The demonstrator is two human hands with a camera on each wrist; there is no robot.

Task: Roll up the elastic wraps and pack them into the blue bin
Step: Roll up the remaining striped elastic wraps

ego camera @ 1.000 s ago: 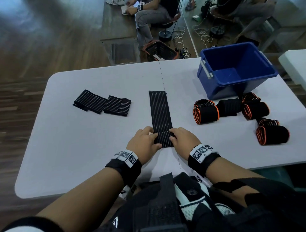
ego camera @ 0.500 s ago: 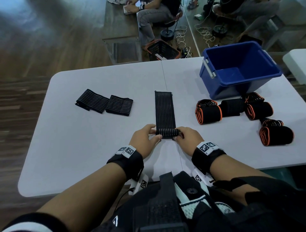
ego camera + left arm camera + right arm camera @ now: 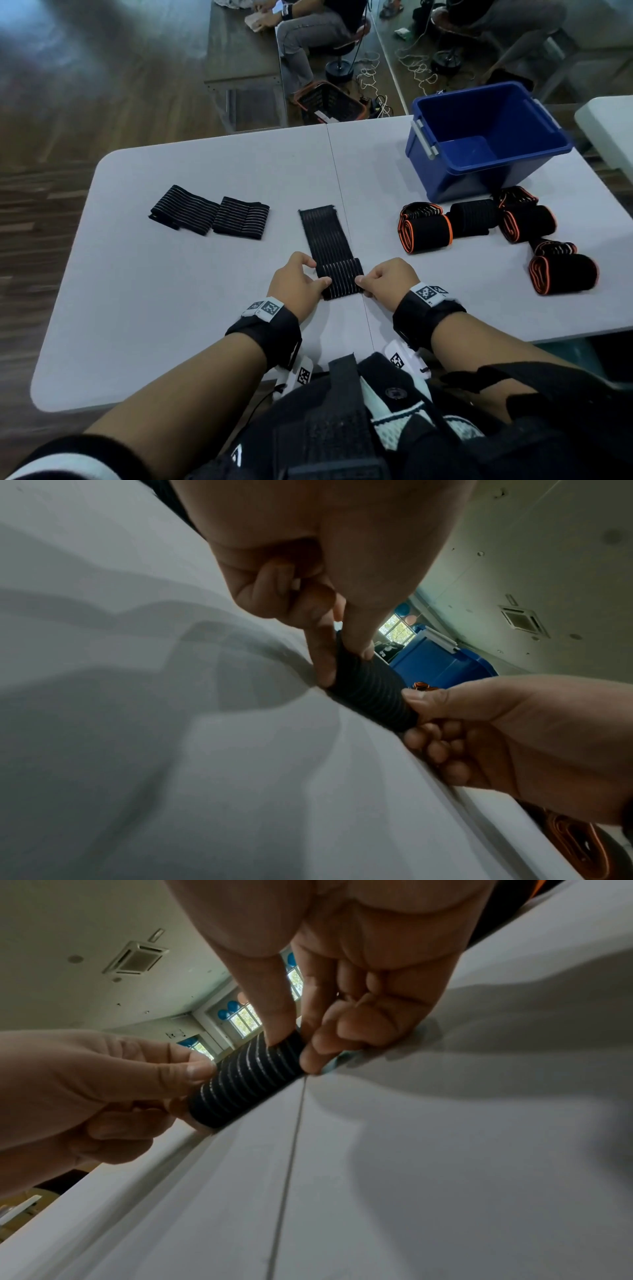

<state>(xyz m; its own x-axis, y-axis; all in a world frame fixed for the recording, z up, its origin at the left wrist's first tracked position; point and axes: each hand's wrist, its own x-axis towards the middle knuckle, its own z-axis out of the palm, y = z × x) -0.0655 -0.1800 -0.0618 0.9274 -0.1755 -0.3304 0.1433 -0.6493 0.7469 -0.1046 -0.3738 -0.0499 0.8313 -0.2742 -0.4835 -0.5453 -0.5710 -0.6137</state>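
Note:
A black striped elastic wrap [image 3: 325, 236] lies flat along the middle of the white table [image 3: 171, 308], its near end rolled into a small roll [image 3: 342, 279] [image 3: 369, 693] [image 3: 240, 1085]. My left hand [image 3: 299, 284] [image 3: 342, 656] pinches the roll's left end between thumb and forefinger. My right hand [image 3: 387, 281] [image 3: 291, 1047] pinches the right end the same way. The blue bin [image 3: 486, 140] stands at the far right of the table, with nothing visible in it.
Two folded striped wraps [image 3: 209, 214] lie at the left. Several rolled black wraps with orange edges [image 3: 496, 233] sit in front of the bin. People sit beyond the table, with a basket [image 3: 329, 102] and cables on the floor.
The roll has grown and moved away from me along the strip. The flat part is shorter. Both hands have stayed on the roll's ends.

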